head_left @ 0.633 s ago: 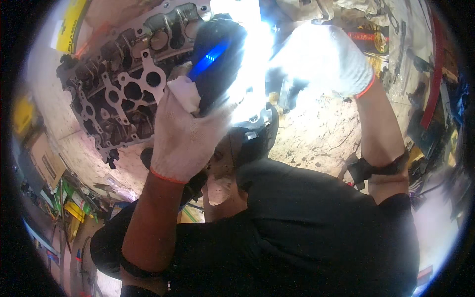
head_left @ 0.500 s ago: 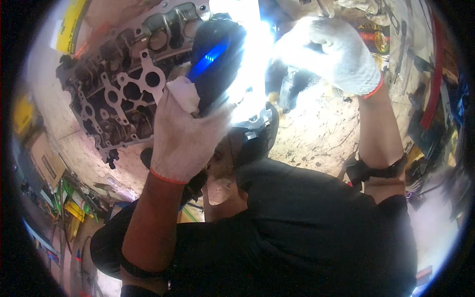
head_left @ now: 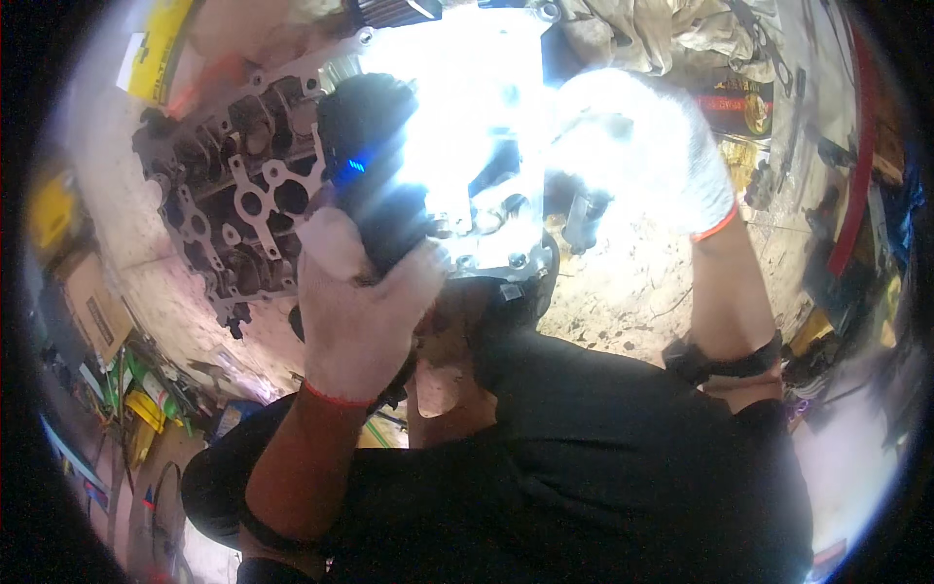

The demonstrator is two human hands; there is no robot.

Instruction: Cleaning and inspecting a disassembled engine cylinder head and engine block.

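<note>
In the head view, the left hand, in a white glove with a red cuff, is closed around a dark hand lamp with small blue lights. The lamp rises from the grip toward the far side, directly beyond the palm, and strong light floods the area to its right.

Just left of the lamp and hand lies a grey metal engine casting with round holes and cross-pieces. To the lamp's right is a brightly lit metal part, its far portion washed out; whether it joins the casting cannot be told.

The right hand, also gloved, is at the right of that part, well apart from the left hand. Glare hides its fingers, so I cannot tell whether it grasps anything. A grey cylindrical piece shows just on its near left side.

Farther right is a dark box with a red band; pale cloth lies beyond the right hand. A yellow box stands far left.
</note>
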